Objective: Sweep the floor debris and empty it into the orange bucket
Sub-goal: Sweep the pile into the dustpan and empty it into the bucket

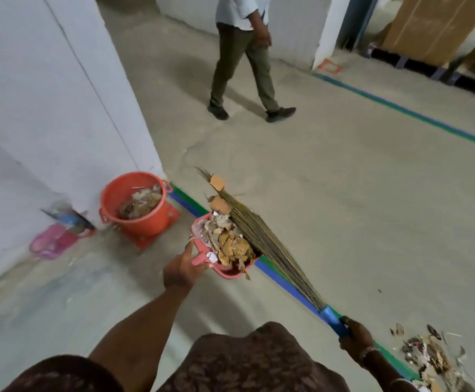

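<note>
The left hand [181, 271] grips the heaped dustpan [230, 275] near the bucket [145, 224], to its right; the right hand [355, 339] grips the broom [258, 236], bristles pinning the debris [230, 244]. Tipping early could spill scraps short of the bucket's rim. A wall [61, 108] hugs the bucket's left side; open floor [343, 193] lies right.

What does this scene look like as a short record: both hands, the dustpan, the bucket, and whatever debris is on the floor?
left hand: grips handle of red plastic dustpan
dustpan load: heaped scraps, not yet tipped
right hand: grips blue handle of straw broom, bristles resting across the load
orange plastic bucket: by the white wall, already holds debris
floor: loose scrap pile beside right hand
</note>
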Demonstrator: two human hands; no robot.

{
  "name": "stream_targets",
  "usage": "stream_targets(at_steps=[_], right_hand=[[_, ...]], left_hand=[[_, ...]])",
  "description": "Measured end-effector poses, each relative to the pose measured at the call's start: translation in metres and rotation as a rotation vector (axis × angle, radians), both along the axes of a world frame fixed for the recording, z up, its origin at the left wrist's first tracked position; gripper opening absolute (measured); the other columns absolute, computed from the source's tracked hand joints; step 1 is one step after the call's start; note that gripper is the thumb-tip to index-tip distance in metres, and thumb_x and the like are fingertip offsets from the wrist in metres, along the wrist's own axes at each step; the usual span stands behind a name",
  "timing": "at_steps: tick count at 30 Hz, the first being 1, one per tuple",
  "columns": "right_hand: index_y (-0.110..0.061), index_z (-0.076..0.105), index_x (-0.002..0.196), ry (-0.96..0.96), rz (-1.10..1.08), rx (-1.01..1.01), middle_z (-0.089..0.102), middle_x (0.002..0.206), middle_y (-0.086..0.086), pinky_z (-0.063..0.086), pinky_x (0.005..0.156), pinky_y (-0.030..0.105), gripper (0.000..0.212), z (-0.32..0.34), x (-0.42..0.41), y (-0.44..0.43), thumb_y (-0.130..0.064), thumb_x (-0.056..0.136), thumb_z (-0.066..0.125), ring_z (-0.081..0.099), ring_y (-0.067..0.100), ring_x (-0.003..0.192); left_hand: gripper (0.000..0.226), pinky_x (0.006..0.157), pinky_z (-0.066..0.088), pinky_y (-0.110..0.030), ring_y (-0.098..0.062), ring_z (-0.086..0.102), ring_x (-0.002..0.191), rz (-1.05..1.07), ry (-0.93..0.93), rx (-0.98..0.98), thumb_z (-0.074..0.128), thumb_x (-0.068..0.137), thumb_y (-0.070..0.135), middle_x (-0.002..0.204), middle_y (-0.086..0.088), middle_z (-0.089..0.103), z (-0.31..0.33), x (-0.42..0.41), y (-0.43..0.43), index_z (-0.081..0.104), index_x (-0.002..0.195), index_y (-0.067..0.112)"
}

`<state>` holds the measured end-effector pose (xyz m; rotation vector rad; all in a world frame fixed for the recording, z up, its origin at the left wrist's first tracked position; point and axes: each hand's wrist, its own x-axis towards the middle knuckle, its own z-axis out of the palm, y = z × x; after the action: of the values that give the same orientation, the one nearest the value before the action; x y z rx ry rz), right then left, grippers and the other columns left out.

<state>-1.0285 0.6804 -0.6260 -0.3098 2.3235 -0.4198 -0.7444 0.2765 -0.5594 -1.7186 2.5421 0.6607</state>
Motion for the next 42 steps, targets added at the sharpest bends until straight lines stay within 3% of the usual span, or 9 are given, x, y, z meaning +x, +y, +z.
stream_targets(at_steps=[2, 6, 10, 18, 23, 27, 34, 37, 42], right_hand=[[0.0, 0.058, 0.13, -0.009, 0.092, -0.011, 0.062, 0.091, 0.012, 0.042, 0.053, 0.014, 0.049, 0.017, 0.01, -0.04, 0.012, 0.082, 0.058, 0.055, 0.022, 0.07], [-0.009, 0.059, 0.13, -0.007, 0.237, -0.006, 0.056, 0.1, 0.0, 0.041, 0.071, 0.019, 0.043, 0.036, 0.018, -0.11, -0.002, 0.087, 0.06, 0.052, 0.017, 0.085], [0.007, 0.056, 0.132, -0.055, 0.239, -0.046, 0.061, 0.096, 0.016, 0.043, 0.048, 0.008, 0.052, 0.033, 0.027, -0.173, 0.019, 0.082, 0.056, 0.055, 0.019, 0.062], [0.012, 0.057, 0.126, -0.181, 0.243, -0.125, 0.064, 0.1, 0.029, 0.041, 0.046, 0.008, 0.046, 0.008, 0.048, -0.306, 0.02, 0.081, 0.057, 0.06, 0.0, 0.047], [0.01, 0.055, 0.129, -0.136, 0.323, -0.106, 0.063, 0.09, 0.022, 0.045, 0.052, 0.016, 0.05, 0.005, 0.071, -0.397, 0.022, 0.081, 0.056, 0.057, 0.027, 0.064], [0.01, 0.057, 0.128, -0.114, 0.362, -0.113, 0.062, 0.086, 0.022, 0.05, 0.07, 0.041, 0.05, 0.008, 0.085, -0.464, 0.022, 0.079, 0.059, 0.061, 0.033, 0.073], [0.013, 0.06, 0.116, -0.053, 0.374, -0.106, 0.058, 0.069, 0.014, 0.045, 0.063, 0.042, 0.03, 0.012, 0.105, -0.548, 0.015, 0.086, 0.06, 0.054, 0.026, 0.057], [0.003, 0.064, 0.114, -0.008, 0.404, -0.061, 0.063, 0.075, 0.014, 0.047, 0.059, 0.029, 0.035, 0.001, 0.12, -0.578, 0.013, 0.081, 0.064, 0.059, 0.009, 0.053], [-0.018, 0.062, 0.111, -0.03, 0.45, 0.034, 0.064, 0.085, 0.004, 0.056, 0.073, 0.042, 0.034, -0.04, 0.146, -0.611, 0.001, 0.083, 0.065, 0.07, 0.033, 0.083]], left_hand=[[0.094, 0.076, 0.053, -0.038, -0.036, 0.068, 0.094, 0.054, -0.003, -0.01, 0.069, 0.073, 0.074, 0.104, -0.011, 0.072, 0.006, 0.029, -0.015, 0.03, 0.151, 0.041], [0.082, 0.076, 0.05, -0.037, -0.036, 0.069, 0.094, 0.16, 0.014, 0.009, 0.066, 0.076, 0.074, 0.103, -0.011, 0.073, 0.013, 0.076, -0.045, 0.034, 0.144, 0.042], [0.082, 0.069, 0.05, -0.033, -0.032, 0.07, 0.086, 0.253, 0.002, -0.005, 0.06, 0.073, 0.083, 0.096, -0.006, 0.074, 0.01, 0.115, -0.076, 0.033, 0.14, 0.045], [0.089, 0.065, 0.042, -0.031, -0.033, 0.07, 0.089, 0.372, -0.103, -0.005, 0.059, 0.076, 0.082, 0.101, -0.01, 0.073, -0.001, 0.168, -0.164, 0.032, 0.149, 0.039], [0.093, 0.068, 0.042, -0.032, -0.035, 0.069, 0.095, 0.421, -0.145, 0.01, 0.058, 0.076, 0.082, 0.106, -0.013, 0.073, -0.006, 0.181, -0.237, 0.028, 0.153, 0.038], [0.097, 0.069, 0.048, -0.033, -0.033, 0.07, 0.092, 0.405, -0.171, -0.016, 0.051, 0.075, 0.088, 0.106, -0.012, 0.073, -0.005, 0.192, -0.301, 0.024, 0.154, 0.04], [0.091, 0.069, 0.047, -0.033, -0.031, 0.07, 0.093, 0.379, -0.227, -0.024, 0.053, 0.08, 0.082, 0.105, -0.01, 0.072, -0.009, 0.211, -0.398, 0.025, 0.155, 0.039], [0.087, 0.066, 0.045, -0.031, -0.029, 0.07, 0.089, 0.364, -0.246, 0.016, 0.055, 0.082, 0.079, 0.1, -0.009, 0.073, -0.022, 0.222, -0.44, 0.026, 0.154, 0.039], [0.086, 0.069, 0.059, -0.04, -0.029, 0.071, 0.084, 0.316, -0.144, 0.088, 0.053, 0.072, 0.088, 0.098, -0.005, 0.073, -0.062, 0.25, -0.525, 0.038, 0.142, 0.041]])
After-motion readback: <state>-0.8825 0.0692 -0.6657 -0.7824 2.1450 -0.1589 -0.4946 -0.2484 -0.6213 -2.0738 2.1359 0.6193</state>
